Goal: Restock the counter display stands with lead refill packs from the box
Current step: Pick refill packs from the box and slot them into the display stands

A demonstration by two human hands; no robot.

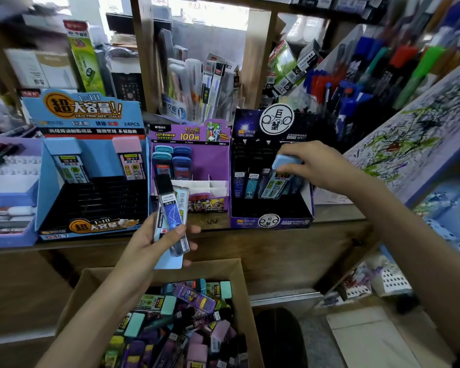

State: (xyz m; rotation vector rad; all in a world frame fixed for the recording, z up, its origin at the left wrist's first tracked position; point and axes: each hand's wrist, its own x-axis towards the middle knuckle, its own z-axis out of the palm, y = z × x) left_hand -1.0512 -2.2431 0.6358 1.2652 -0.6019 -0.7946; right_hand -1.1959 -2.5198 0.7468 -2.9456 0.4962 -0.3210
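Two packs point(171, 216) wait gripped in the left hand point(154, 245) while the right hand point(313, 163) grasps a blue-capped pack point(274, 184) at the dark stand's point(271, 221) right edge, probably mid-stocking, needing it slotted upright next

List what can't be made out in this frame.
Head view only:
- The blue-capped pack: right hand covers its cap; seated in the dark stand or not, unclear.
- In the left hand, the constellation pack hides the count behind.
- The box: cut by bottom edge.
- Upper-right pens: blurred.

Bright daylight floods through the far window point(210, 14) behind wooden shelf posts point(143, 62), a wooden counter point(276, 261) spans the middle, grey floor point(316, 346) near right.
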